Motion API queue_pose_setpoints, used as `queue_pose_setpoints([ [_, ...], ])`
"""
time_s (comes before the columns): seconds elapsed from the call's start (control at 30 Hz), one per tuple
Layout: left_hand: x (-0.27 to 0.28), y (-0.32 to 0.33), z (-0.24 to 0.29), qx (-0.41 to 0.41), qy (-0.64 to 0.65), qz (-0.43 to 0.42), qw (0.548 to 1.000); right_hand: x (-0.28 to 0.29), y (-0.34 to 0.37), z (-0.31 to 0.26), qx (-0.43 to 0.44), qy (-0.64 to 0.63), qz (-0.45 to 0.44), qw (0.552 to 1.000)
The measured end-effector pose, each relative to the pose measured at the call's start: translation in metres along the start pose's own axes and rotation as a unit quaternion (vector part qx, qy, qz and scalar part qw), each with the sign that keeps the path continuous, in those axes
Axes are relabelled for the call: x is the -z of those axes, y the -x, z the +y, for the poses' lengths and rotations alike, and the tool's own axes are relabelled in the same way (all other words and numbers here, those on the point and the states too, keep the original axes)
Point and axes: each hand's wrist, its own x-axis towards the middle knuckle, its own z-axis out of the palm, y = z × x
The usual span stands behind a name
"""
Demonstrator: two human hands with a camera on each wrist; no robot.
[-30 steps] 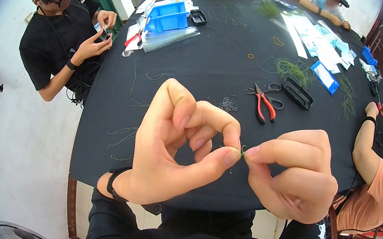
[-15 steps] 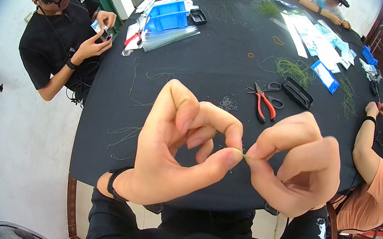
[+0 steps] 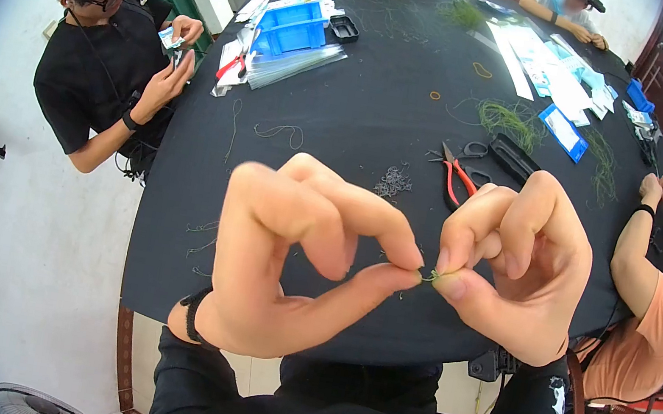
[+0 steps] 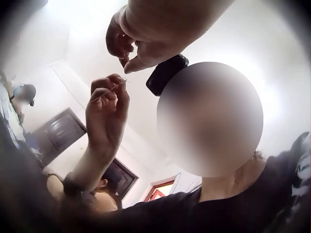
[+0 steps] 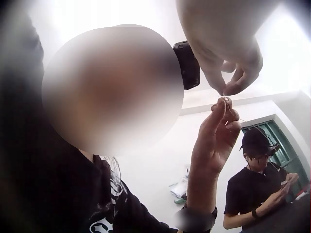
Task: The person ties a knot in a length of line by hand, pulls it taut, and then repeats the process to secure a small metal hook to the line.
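Above the near part of the table, both hands meet fingertip to fingertip at a thin green thread [image 3: 429, 277] with a small loop or knot in it. My left hand [image 3: 243, 280] pinches it between thumb and index finger, the other fingers bent. From the other side my right hand [image 3: 551, 283] pinches it between thumb tip and fingertip, remaining fingers curled. A length of the thread [image 4: 115, 86] trails across the right fingers in the left wrist view. Beyond the hands lie a pile of tiny grey metal pieces [image 3: 394, 180] and red-handled pliers [image 3: 457, 183], partly behind the right hand.
Black scissors [image 3: 474, 150], a small black tray [image 3: 512, 155] and a green thread tangle [image 3: 509, 122] lie beyond. Short thread pieces [image 3: 204, 228] lie left. A blue tray [image 3: 289, 29] and clear plastic strips [image 3: 296, 69] stand farther back. Other people sit around the black-covered table [image 3: 362, 117].
My right hand has turned, showing its palm side and thumb, and now overlaps the pliers. The left index finger has straightened and its knuckles tipped lower; both hands still pinch the thread.
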Motion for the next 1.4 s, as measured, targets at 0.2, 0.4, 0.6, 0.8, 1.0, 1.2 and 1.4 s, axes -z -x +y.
queue_pose_setpoints([
  [0.2,0.003,0.0,0.001,-0.023,-0.019,-0.028,0.999,0.0,0.0,-0.001,0.021,0.029,-0.006,0.999],
  [0.4,0.003,0.001,-0.002,-0.041,-0.003,-0.029,0.999,-0.001,-0.001,-0.001,0.027,0.036,-0.015,0.999],
  [0.6,0.002,-0.001,0.005,-0.046,-0.024,-0.029,0.998,0.0,-0.001,-0.002,0.036,0.055,-0.023,0.998],
  [0.8,0.007,-0.005,0.006,-0.094,-0.067,-0.059,0.992,-0.001,-0.003,-0.003,0.057,0.085,-0.022,0.994],
  [1.0,0.006,-0.004,0.006,-0.079,-0.079,-0.065,0.992,0.002,-0.004,-0.002,0.115,0.16,-0.043,0.979],
  [1.2,0.001,-0.003,0.006,-0.056,-0.098,-0.031,0.993,0.004,-0.003,-0.001,0.14,0.191,-0.048,0.97],
  [1.4,-0.005,0.0,0.002,-0.05,-0.093,-0.011,0.994,0.003,-0.001,0.001,0.14,0.188,-0.043,0.971],
])
